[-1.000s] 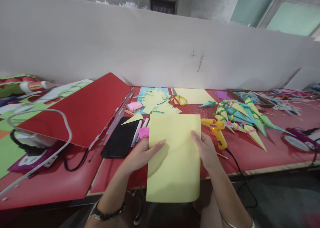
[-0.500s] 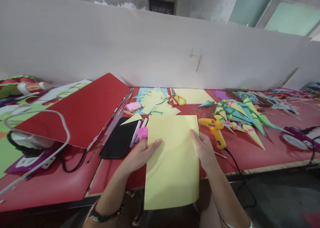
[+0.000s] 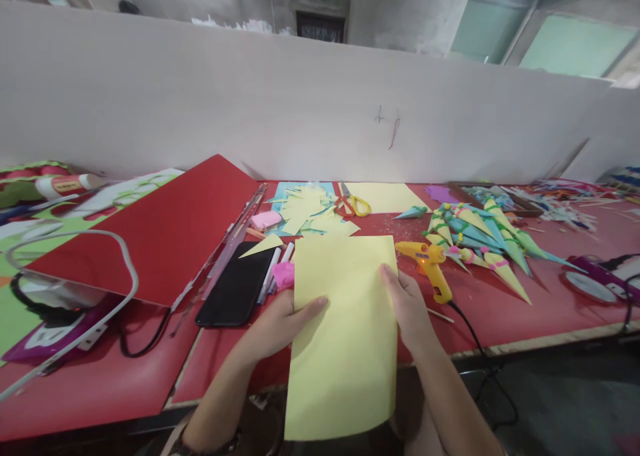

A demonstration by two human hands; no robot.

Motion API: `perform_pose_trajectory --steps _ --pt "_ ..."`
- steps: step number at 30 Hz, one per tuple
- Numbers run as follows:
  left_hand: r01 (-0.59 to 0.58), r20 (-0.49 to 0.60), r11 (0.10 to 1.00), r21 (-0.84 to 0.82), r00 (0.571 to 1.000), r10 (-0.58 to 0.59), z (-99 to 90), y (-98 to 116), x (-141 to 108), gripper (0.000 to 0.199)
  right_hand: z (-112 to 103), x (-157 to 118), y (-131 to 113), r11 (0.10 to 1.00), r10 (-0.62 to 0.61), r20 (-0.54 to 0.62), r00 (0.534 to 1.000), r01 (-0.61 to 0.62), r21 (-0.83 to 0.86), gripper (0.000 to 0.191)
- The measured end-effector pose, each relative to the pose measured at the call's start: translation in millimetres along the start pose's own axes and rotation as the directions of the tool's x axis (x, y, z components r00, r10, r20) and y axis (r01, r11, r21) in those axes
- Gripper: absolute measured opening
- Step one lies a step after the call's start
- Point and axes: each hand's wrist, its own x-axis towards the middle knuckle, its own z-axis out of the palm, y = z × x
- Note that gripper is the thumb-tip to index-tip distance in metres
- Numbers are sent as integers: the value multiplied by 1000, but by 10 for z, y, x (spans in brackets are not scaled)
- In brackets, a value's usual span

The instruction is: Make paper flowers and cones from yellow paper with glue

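Note:
A pale yellow paper sheet [image 3: 345, 349] is held upright over the table's front edge. My left hand [image 3: 287, 319] grips its left side, thumb on the face and fingers hidden behind. On the right side, my right hand [image 3: 404, 299] pinches the sheet in the same way. A black phone [image 3: 235, 293] lies left of my left hand, beside a pink lump [image 3: 284, 276]. Just right of my right hand sits a yellow glue gun [image 3: 430, 266]. Beyond the sheet are yellow paper scraps [image 3: 305, 206] and scissors [image 3: 354, 203].
Several paper cones [image 3: 480, 233] are piled at the right, near a tray [image 3: 520, 206]. A red board [image 3: 165, 243] leans at the left over a purple power strip [image 3: 55, 339] with a white cable. A white partition [image 3: 310, 109] stands behind the table.
The view has tilted up slightly, so the table sits lower in the picture. Both hands keep hold of the sheet, which has barely moved.

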Motion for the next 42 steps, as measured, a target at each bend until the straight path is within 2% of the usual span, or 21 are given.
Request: perform_pose_trajectory --steps 5,9,12,15,18,22,25,29,31,34,39,42 --pt "11 12 991 136 1000 -12 -79 11 -62 52 -79 -1 -34 1000 -28 179 983 26 14 32" --pt "-4 2 965 263 1000 4 -138 7 -113 51 -94 24 -6 999 -26 200 979 21 27 34" --pt "-16 37 956 292 999 6 -156 1 -131 50 -76 37 7 999 -40 172 984 38 18 31" --pt "-17 84 967 255 996 -4 -149 0 -134 51 -57 35 3 997 -74 79 994 76 -26 32" --pt "-7 128 979 202 992 -19 -131 13 -138 51 -39 25 6 998 -65 -28 997 65 -15 37" --pt "21 91 977 210 995 -41 -148 45 -164 46 -9 20 54 998 -21 -57 998 24 62 39" --pt "63 19 972 225 997 -69 -207 47 -188 48 15 19 83 999 -36 -11 999 36 14 41" --pt "93 -59 977 192 995 -83 -287 20 -200 51 49 -18 49 993 -10 204 979 33 -111 43" --pt "114 -76 978 172 992 -103 -306 19 -202 52 61 -39 28 990 7 276 961 33 -140 42" --pt "148 -68 974 169 988 -138 -304 38 -205 53 67 -49 36 984 -11 271 963 58 -168 43" --pt "92 -101 989 117 992 -80 -278 33 -182 53 79 -43 81 974 -63 220 974 109 -200 44" --pt "117 -98 990 83 989 -109 -267 15 -157 53 76 -47 79 972 -69 218 974 115 -204 44"
